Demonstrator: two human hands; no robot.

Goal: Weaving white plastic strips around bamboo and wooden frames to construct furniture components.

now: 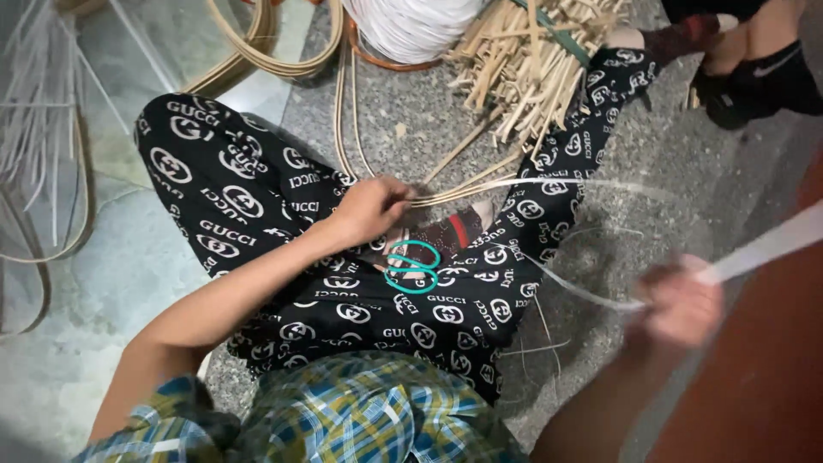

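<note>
Hands [370, 206] [681, 304] on pale strips [480, 184]; two bands [413, 267]

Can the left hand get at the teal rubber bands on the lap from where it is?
Probably yes: the left hand pinches cane strips just above the teal rubber bands, nothing lies between, but it would need to let go first.

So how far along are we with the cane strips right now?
Looks done: a bundle of cut cane pieces lies tied on the floor, coiled cane beside it. In hand: the left hand pinches the long canes over the lap, while the blurred right hand draws a thin pale strip away. Left: several long canes look unsplit, though I cannot count them.
</note>
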